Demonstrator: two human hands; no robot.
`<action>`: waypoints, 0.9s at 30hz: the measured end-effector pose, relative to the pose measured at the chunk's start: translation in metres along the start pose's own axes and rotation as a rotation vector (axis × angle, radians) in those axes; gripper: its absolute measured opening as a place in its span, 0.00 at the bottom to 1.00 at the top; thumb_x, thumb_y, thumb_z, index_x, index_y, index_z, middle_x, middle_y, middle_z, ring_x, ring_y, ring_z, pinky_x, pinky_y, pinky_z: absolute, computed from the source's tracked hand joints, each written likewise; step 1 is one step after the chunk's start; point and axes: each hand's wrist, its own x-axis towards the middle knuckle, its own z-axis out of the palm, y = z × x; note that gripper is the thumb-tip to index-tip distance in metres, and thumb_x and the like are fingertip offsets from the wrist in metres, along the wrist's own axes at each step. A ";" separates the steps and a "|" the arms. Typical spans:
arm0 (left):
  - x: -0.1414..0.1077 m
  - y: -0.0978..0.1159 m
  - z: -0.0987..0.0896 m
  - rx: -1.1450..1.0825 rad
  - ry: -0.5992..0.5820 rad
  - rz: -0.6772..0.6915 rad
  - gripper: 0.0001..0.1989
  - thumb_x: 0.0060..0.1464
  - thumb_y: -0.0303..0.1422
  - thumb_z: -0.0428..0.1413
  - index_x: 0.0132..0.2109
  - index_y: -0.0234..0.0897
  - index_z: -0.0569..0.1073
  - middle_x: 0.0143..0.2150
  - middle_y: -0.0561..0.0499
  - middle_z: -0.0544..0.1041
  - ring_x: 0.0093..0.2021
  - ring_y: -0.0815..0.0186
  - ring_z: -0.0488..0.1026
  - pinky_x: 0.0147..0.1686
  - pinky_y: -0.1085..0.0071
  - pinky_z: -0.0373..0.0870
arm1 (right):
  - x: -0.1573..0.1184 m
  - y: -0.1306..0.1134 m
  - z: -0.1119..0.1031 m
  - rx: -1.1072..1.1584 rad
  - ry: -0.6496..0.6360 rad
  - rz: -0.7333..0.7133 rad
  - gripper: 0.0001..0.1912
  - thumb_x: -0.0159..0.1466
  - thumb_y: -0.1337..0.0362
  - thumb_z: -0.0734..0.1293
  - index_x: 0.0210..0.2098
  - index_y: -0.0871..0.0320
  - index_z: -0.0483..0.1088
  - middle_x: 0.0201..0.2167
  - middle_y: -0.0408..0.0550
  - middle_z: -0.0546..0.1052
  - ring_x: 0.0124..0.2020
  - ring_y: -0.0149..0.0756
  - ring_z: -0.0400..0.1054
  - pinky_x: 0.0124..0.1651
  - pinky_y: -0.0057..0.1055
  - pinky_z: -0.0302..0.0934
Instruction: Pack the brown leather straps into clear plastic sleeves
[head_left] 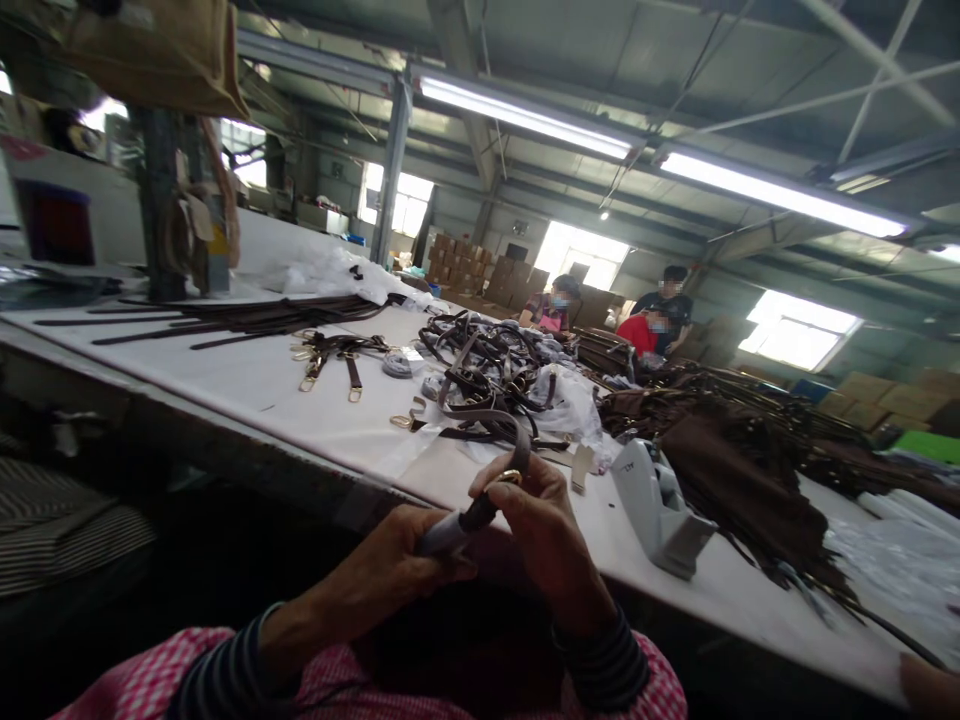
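In front of the table edge, my right hand (551,525) pinches a dark brown strap (517,435) at its gold-coloured metal clasp (508,478). The strap's free length curves up and back over the table. My left hand (386,565) is closed around a grey-white wrapped section (444,537) at the near end, just below a dark piece beside the clasp. Its fingers are partly hidden beneath. Beyond my hands lies a tangled pile of brown straps (480,365), with clear plastic (577,405) beside it. Short straps with gold hooks (352,375) lie further left.
A grey tape dispenser (660,515) stands right of my hands. Brown bags (742,470) are heaped behind it. Long straps (262,318) lie at the left, near a metal post (161,210). Co-workers (664,310) are across the table; another person's arm (930,688) shows at bottom right.
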 end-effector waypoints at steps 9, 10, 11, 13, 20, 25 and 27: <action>0.001 0.000 0.002 0.116 0.191 0.039 0.16 0.52 0.44 0.63 0.30 0.36 0.73 0.23 0.56 0.67 0.25 0.68 0.61 0.25 0.73 0.55 | -0.009 0.024 0.018 0.120 0.119 0.118 0.11 0.56 0.62 0.80 0.32 0.59 0.77 0.24 0.41 0.72 0.25 0.29 0.64 0.29 0.26 0.60; 0.000 0.000 0.003 0.076 0.135 0.005 0.15 0.52 0.44 0.63 0.30 0.36 0.72 0.22 0.57 0.66 0.23 0.69 0.59 0.23 0.73 0.54 | -0.011 0.025 0.019 0.117 0.076 0.132 0.12 0.55 0.62 0.80 0.32 0.60 0.77 0.25 0.42 0.73 0.25 0.30 0.65 0.29 0.27 0.60; 0.000 -0.001 0.004 0.039 0.084 -0.024 0.16 0.52 0.43 0.64 0.29 0.37 0.71 0.20 0.58 0.64 0.21 0.70 0.58 0.22 0.73 0.53 | -0.013 0.025 0.020 0.110 0.028 0.146 0.12 0.55 0.62 0.80 0.32 0.61 0.78 0.25 0.43 0.74 0.26 0.30 0.66 0.29 0.26 0.60; 0.000 -0.002 0.004 -0.003 0.011 -0.050 0.17 0.52 0.43 0.64 0.26 0.37 0.69 0.18 0.58 0.63 0.19 0.72 0.57 0.20 0.73 0.51 | -0.013 0.026 0.019 0.106 -0.070 0.179 0.13 0.54 0.62 0.81 0.33 0.62 0.79 0.26 0.44 0.75 0.27 0.30 0.67 0.30 0.26 0.60; 0.002 -0.009 -0.002 -0.010 -0.056 -0.080 0.23 0.53 0.49 0.65 0.24 0.37 0.68 0.17 0.57 0.65 0.17 0.73 0.56 0.18 0.74 0.50 | 0.014 0.031 0.010 0.359 0.015 0.213 0.21 0.57 0.48 0.79 0.38 0.59 0.80 0.34 0.47 0.78 0.31 0.31 0.68 0.31 0.25 0.63; 0.000 -0.007 -0.005 -0.063 -0.040 -0.069 0.21 0.50 0.48 0.67 0.25 0.36 0.72 0.18 0.55 0.69 0.17 0.72 0.61 0.19 0.75 0.54 | 0.020 0.023 0.013 0.255 0.053 0.122 0.11 0.57 0.60 0.80 0.33 0.59 0.79 0.29 0.43 0.76 0.30 0.30 0.67 0.32 0.25 0.62; 0.000 -0.003 -0.005 -0.068 -0.045 -0.061 0.21 0.50 0.48 0.67 0.25 0.37 0.72 0.17 0.55 0.70 0.17 0.72 0.62 0.18 0.74 0.54 | 0.012 0.021 0.017 0.189 0.020 0.142 0.10 0.58 0.61 0.79 0.34 0.60 0.79 0.29 0.44 0.76 0.29 0.30 0.67 0.31 0.25 0.62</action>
